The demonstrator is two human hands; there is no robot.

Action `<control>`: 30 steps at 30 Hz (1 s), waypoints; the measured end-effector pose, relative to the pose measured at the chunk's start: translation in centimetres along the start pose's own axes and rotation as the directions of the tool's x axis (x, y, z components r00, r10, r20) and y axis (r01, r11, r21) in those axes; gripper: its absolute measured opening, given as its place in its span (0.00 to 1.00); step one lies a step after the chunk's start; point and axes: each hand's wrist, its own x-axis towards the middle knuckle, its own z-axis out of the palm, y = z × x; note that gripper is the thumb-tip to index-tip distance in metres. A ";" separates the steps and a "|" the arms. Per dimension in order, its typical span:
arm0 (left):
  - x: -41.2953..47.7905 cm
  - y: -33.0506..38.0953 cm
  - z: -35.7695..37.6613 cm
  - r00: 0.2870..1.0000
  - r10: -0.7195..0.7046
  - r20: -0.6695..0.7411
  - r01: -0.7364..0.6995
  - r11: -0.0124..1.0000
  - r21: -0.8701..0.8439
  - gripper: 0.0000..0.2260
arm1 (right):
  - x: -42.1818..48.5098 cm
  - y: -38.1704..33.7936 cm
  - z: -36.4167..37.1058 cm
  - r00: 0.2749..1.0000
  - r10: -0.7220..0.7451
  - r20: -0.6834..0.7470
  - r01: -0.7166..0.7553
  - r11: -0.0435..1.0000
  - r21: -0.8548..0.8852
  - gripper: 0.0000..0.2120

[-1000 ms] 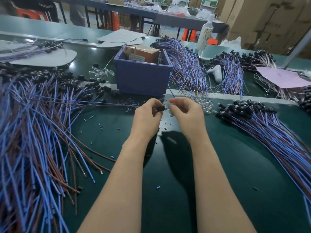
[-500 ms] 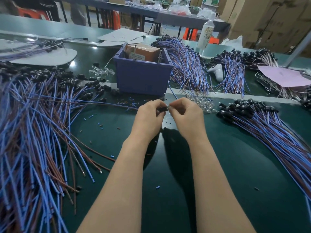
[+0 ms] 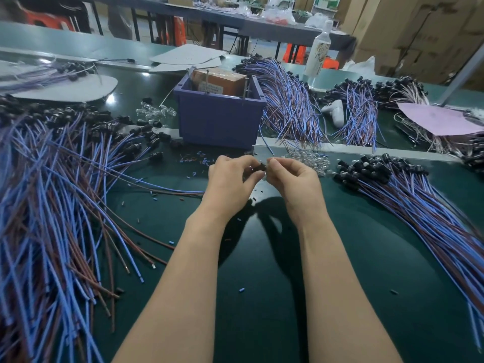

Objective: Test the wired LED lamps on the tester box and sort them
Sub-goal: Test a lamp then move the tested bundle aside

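A wired lamp [image 3: 259, 167] was held over the bench [image 3: 262, 284].
It was pinched between the curled fingertips of the left hand [image 3: 230, 179] and right hand [image 3: 294, 183], forearms stretched forward side by side.

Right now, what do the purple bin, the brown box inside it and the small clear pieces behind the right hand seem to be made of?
The purple bin looks like moulded plastic, matt: even colour, thick rim. The brown box seems cardboard: dull, with a pale label. The clear pieces are glossy and transparent, plastic or glass; the picture cannot settle which.
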 end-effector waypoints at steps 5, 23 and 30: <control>0.4 0.3 -0.7 0.999 0.037 -0.007 -0.037 0.999 -0.006 0.07 | -0.1 0.2 0.4 0.995 0.093 0.043 -0.099 0.980 0.171 0.07; 0.3 0.6 0.0 0.999 -0.029 0.024 0.032 0.990 -0.140 0.06 | -0.2 0.5 0.7 0.980 -0.188 -0.064 0.171 0.962 -0.213 0.06; 0.1 0.3 0.2 1.000 -0.006 -0.020 0.005 0.999 -0.052 0.07 | -0.3 0.9 1.3 0.999 -0.023 -0.045 0.022 1.000 -0.014 0.06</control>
